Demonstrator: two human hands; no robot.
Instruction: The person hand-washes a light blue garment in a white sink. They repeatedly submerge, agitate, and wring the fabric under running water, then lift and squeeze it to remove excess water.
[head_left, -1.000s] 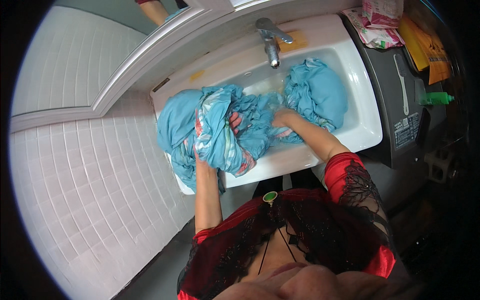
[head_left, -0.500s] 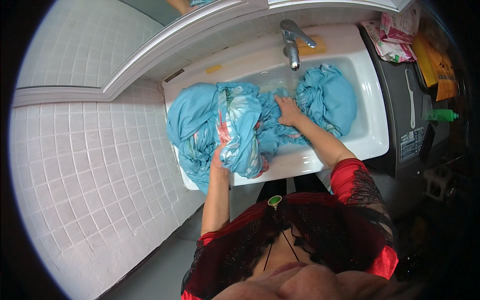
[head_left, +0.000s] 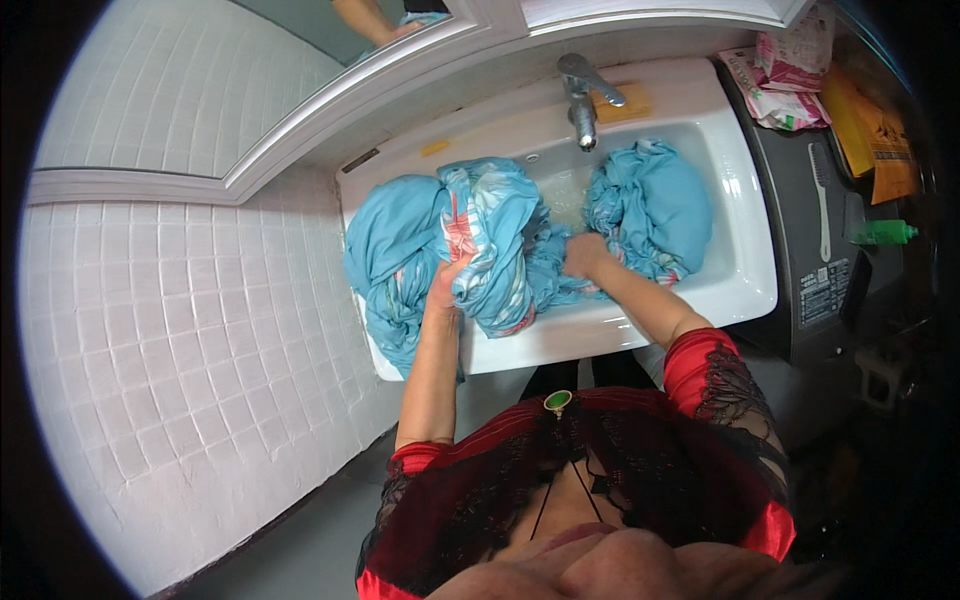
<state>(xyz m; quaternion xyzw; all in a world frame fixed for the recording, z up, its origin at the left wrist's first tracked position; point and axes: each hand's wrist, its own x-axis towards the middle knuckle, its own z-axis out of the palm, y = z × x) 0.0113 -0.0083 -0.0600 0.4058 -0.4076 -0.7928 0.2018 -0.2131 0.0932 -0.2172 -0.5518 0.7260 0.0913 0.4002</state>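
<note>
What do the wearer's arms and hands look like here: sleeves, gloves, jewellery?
Both the left hand and right hand are bare: no gloves, and no rings or watch that I can make out. Forearms are uncovered. Short red sleeves with black lace overlay end above the elbows, matching the red and black top.

Probably a home bathroom: white sink point(head_left: 740, 290), tap point(head_left: 583, 100), tiled wall point(head_left: 180, 330).

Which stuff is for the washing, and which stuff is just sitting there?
For the washing: blue cloth, white sink, tap, left hand, right hand.
Just sitting there: green bottle, pink packets, yellow bags, white brush.
</note>
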